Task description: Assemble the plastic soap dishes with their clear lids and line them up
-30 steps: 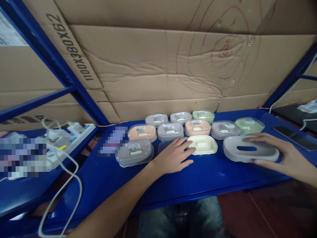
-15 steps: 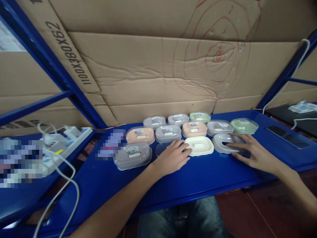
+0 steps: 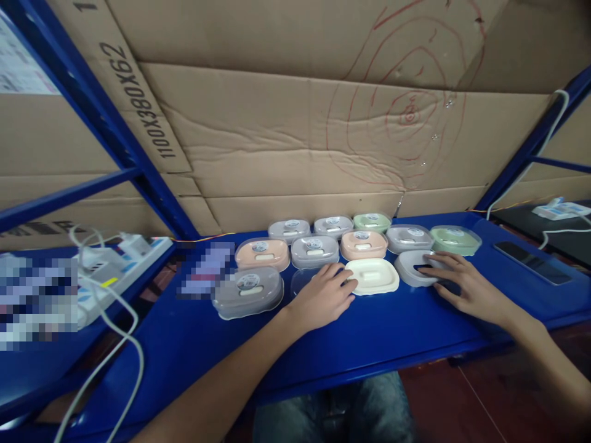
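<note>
My left hand (image 3: 322, 296) rests with bent fingers on a clear lid (image 3: 300, 280), its fingertips against a cream soap dish (image 3: 372, 275) that has no lid. My right hand (image 3: 464, 287) lies with fingers stretched flat over an open grey soap dish (image 3: 410, 266) just right of the cream one. Both dishes sit on the blue table (image 3: 369, 335). Behind them stand several lidded soap boxes, among them a peach one (image 3: 262, 253), a grey one (image 3: 314, 249) and a green one (image 3: 455, 239). A larger grey lidded box (image 3: 249, 291) stands left of my left hand.
Cardboard sheets (image 3: 300, 123) wall off the back. A dark phone (image 3: 530, 262) lies at the right of the table. A white power strip (image 3: 124, 258) with plugs and a trailing cable (image 3: 120, 344) sits at the left beside a slanted blue shelf post (image 3: 115, 135).
My right hand has slid the grey dish away from me and leftward, up beside the cream dish, and its fingers now lie flat on it. My left hand has stayed put.
</note>
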A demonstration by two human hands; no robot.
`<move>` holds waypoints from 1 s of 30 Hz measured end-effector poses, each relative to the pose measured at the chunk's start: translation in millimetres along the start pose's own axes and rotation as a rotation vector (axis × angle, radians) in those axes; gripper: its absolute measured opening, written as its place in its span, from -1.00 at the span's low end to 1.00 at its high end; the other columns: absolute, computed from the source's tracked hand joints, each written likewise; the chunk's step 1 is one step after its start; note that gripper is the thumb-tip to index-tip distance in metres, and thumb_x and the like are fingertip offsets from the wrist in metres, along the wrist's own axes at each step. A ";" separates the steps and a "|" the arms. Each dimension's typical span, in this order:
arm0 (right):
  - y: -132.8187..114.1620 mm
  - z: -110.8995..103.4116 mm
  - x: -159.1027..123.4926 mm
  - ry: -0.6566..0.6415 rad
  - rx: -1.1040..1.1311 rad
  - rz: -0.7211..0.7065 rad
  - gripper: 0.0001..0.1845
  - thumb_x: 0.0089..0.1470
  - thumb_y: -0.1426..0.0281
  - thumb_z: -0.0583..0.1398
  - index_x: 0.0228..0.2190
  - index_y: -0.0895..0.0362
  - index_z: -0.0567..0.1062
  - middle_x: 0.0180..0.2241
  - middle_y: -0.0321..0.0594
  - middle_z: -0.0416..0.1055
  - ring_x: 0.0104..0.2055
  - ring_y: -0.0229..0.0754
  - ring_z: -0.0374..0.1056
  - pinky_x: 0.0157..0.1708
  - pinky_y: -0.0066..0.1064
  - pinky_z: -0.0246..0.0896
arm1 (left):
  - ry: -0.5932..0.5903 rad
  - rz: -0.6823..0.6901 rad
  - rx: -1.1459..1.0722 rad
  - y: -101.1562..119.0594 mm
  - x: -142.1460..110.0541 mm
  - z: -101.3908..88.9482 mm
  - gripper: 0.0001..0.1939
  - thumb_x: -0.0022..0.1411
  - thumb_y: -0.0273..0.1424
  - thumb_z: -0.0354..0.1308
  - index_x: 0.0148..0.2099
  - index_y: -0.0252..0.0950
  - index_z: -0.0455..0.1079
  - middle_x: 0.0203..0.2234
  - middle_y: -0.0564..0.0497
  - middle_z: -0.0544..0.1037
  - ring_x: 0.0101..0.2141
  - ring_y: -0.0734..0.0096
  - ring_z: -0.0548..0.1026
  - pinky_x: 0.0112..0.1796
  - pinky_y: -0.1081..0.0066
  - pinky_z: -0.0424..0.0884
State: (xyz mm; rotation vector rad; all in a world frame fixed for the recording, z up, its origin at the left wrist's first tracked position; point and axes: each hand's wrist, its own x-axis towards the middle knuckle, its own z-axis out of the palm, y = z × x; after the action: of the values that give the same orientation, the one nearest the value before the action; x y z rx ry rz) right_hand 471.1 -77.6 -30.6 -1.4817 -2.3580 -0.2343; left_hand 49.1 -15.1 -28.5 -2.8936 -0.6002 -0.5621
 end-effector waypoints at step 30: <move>-1.2 -30.6 63.6 0.096 0.050 0.139 -0.35 0.33 -0.04 0.22 0.30 0.00 0.50 0.31 0.08 0.47 0.37 0.34 0.37 0.41 0.23 0.25 | -0.053 -0.005 0.087 5.1 1.8 -7.8 -0.67 0.58 -0.29 0.12 0.25 -0.33 0.43 0.18 -0.21 0.57 0.22 -0.06 0.47 0.21 0.02 0.40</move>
State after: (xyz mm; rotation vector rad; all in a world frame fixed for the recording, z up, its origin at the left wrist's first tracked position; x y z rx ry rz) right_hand 451.0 -34.5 21.5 -1.5670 -2.1599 -0.2050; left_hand 50.1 -20.7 -20.9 -2.8336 -0.6233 -0.4491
